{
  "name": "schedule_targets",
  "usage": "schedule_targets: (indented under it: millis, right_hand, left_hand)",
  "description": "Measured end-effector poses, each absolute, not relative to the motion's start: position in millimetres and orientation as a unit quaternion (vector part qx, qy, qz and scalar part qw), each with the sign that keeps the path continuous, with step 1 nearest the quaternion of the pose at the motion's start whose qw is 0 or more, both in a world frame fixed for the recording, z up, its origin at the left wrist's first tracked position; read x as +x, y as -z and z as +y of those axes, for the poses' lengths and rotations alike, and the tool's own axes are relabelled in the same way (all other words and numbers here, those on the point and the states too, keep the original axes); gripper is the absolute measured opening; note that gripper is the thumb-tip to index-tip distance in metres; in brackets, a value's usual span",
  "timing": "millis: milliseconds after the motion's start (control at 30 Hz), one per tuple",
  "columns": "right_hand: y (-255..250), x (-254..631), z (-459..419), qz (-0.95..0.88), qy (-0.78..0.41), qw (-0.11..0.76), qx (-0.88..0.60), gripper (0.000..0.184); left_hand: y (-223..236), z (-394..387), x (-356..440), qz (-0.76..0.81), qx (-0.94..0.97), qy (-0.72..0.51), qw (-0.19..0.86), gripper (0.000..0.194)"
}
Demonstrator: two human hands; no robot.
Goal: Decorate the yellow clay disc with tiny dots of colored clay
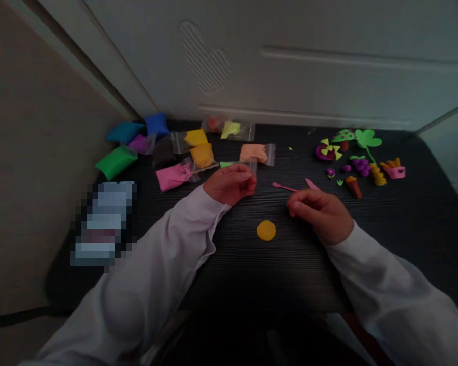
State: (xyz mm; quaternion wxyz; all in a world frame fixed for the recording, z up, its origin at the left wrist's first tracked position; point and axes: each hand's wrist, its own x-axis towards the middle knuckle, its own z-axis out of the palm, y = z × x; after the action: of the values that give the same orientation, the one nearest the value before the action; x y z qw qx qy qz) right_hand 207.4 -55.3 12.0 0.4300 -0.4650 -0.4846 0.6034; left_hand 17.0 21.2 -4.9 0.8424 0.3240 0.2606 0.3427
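Note:
A flat yellow clay disc [266, 230] lies on the dark table between and in front of my hands. My left hand [232, 183] is closed, its fingers curled together, over the edge of a light green clay packet [226, 164]. My right hand [322, 213] is also closed, with thumb and fingers pinched. Whatever either hand may hold is hidden or too small to see. Just beyond my right hand lie a thin pink modelling tool [284, 187] and a pink plastic knife [312, 184], both partly covered by it.
Bags of coloured clay, among them a pink packet [173, 176] and a peach packet [253, 153], lie at the back left. A blurred phone-like device [106, 218] rests at left. Small clay models, including a green clover [367, 138] and a pink fries cup [396, 172], stand at right.

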Motion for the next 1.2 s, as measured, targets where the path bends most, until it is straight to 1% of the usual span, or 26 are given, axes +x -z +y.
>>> schedule_targets:
  millis: [100, 200, 300, 433, 533, 600, 733, 833, 933, 1200]
  right_hand:
    - [-10.7, 214.9, -62.0, -0.61, -0.486, 0.33, -0.531, 0.01]
    - [-10.4, 218.3, -66.5, -0.692, -0.397, 0.277, -0.535, 0.009]
    - [-10.8, 216.7, -68.1, -0.735, -0.363, 0.253, -0.514, 0.012]
    - [-13.3, 212.8, -67.8, -0.754, -0.353, 0.233, -0.503, 0.013]
    - [-14.8, 213.1, -67.8, -0.727, -0.383, 0.235, -0.518, 0.01]
    - [-14.4, 214.8, -68.4, -0.686, -0.422, 0.256, -0.534, 0.008]
    - [-11.1, 216.5, -69.9, -0.564, -0.513, 0.346, -0.547, 0.008]
    - [-9.9, 214.2, -69.7, -0.484, -0.596, 0.398, -0.502, 0.012]
    - [-10.8, 211.0, -69.0, -0.434, -0.652, 0.411, -0.467, 0.011]
    - [-13.1, 207.9, -67.0, -0.411, -0.681, 0.418, -0.438, 0.011]
  left_hand:
    - [3.3, 22.4, 16.2, 0.262, 0.319, -0.357, 0.838, 0.008]
    - [0.2, 22.1, 16.7, 0.284, 0.313, -0.365, 0.83, 0.006]
    - [-3.4, 21.3, 17.7, 0.305, 0.305, -0.362, 0.826, 0.005]
    - [-7.8, 21.0, 18.3, 0.346, 0.255, -0.372, 0.823, 0.02]
    - [-9.8, 21.7, 18.2, 0.339, 0.24, -0.372, 0.83, 0.023]
    - [-10.1, 22.3, 18.0, 0.331, 0.238, -0.373, 0.834, 0.023]
    - [-7.9, 23.1, 17.0, 0.326, 0.264, -0.376, 0.826, 0.022]
    - [-4.5, 23.8, 15.4, 0.295, 0.309, -0.372, 0.824, 0.019]
    - [-2.1, 24.2, 14.0, 0.271, 0.331, -0.373, 0.823, 0.019]
    - [-5.0, 23.0, 15.1, 0.292, 0.307, -0.375, 0.825, 0.016]
